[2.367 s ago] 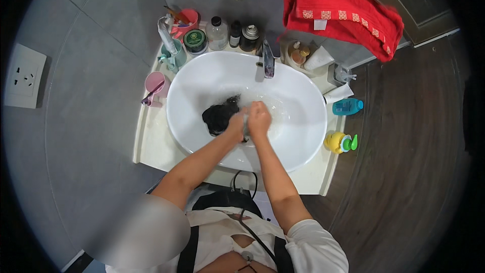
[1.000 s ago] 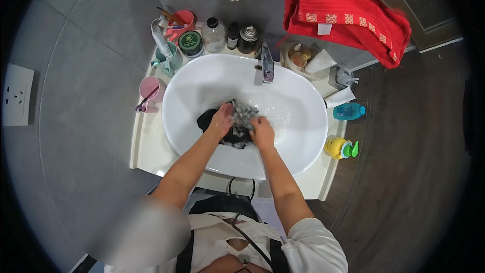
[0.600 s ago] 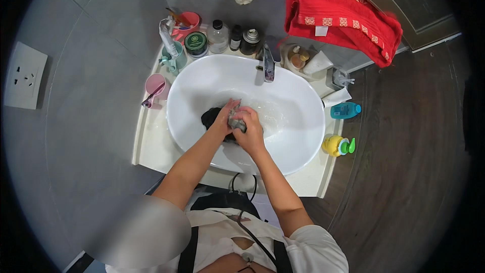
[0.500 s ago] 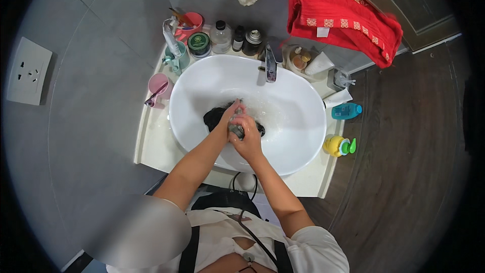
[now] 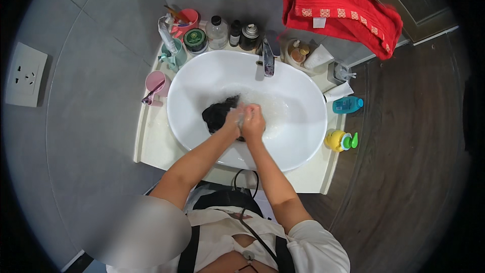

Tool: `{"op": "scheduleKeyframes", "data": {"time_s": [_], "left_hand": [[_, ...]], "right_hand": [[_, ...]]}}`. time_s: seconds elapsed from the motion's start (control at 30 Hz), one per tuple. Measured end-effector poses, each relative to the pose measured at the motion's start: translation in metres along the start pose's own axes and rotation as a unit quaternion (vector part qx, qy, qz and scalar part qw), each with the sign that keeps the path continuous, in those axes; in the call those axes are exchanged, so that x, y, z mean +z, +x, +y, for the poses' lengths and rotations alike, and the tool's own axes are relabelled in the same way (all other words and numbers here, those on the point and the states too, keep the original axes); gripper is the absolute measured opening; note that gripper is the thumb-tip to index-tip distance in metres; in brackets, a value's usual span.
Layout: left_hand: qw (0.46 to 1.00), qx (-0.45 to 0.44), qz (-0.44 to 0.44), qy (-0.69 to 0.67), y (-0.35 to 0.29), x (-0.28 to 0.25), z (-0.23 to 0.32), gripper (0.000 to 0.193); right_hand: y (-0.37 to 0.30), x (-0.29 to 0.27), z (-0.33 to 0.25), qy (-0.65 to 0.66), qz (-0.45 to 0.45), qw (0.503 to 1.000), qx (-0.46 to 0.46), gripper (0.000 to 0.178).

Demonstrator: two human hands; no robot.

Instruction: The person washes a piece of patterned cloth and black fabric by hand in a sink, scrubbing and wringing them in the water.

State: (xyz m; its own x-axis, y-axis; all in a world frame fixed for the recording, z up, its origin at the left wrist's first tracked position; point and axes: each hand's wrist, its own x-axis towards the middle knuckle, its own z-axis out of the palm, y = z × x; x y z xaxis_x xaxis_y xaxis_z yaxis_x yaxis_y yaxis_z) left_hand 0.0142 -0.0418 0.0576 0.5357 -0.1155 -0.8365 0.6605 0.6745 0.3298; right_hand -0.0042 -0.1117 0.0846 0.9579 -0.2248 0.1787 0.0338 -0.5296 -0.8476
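Here both hands, left hand (image 5: 234,120) and right hand (image 5: 252,121), squeeze a wet black cloth (image 5: 218,114) together. Suds cover the white oval basin (image 5: 303,141) beneath them, so washing seems midway; rinsing remains.

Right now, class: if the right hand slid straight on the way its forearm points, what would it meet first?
Probably the faucet at the basin's far rim, past sudsy water; depth is uncertain. The right hand grips dark cloth.

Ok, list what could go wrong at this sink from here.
1. Both hands, left hand and right hand, scrub the dark cloth in foamy water; suds could slop over the basin rim onto the counter.
2. The yellow bottle and blue bottle stand near the counter's right edge; an elbow swing might knock them off.
3. The faucet sits just beyond the knuckles, so a bump is possible.
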Motion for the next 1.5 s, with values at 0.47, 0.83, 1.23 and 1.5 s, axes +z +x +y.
{"op": "scheduleKeyframes", "data": {"time_s": [0.47, 0.83, 1.23, 1.5], "left_hand": [[0.990, 0.104, -0.006, 0.096, 0.030, -0.014, 0.026, 0.041], [0.994, 0.091, -0.064, -0.012, 0.033, -0.052, 0.014, 0.034], [0.996, 0.076, -0.053, 0.006, 0.032, -0.047, 0.019, 0.036], [0.996, -0.017, -0.085, 0.024, 0.021, -0.027, 0.023, 0.044]], "right_hand": [[0.025, -0.012, 0.147, -0.054, 0.118, 0.987, 0.096, 0.026], [0.017, -0.009, 0.112, -0.215, 0.031, 0.976, 0.022, 0.026], [0.001, -0.021, 0.104, -0.260, -0.278, 0.914, -0.143, 0.030], [0.008, -0.009, 0.038, -0.023, -0.078, 0.991, -0.103, 0.030]]}}
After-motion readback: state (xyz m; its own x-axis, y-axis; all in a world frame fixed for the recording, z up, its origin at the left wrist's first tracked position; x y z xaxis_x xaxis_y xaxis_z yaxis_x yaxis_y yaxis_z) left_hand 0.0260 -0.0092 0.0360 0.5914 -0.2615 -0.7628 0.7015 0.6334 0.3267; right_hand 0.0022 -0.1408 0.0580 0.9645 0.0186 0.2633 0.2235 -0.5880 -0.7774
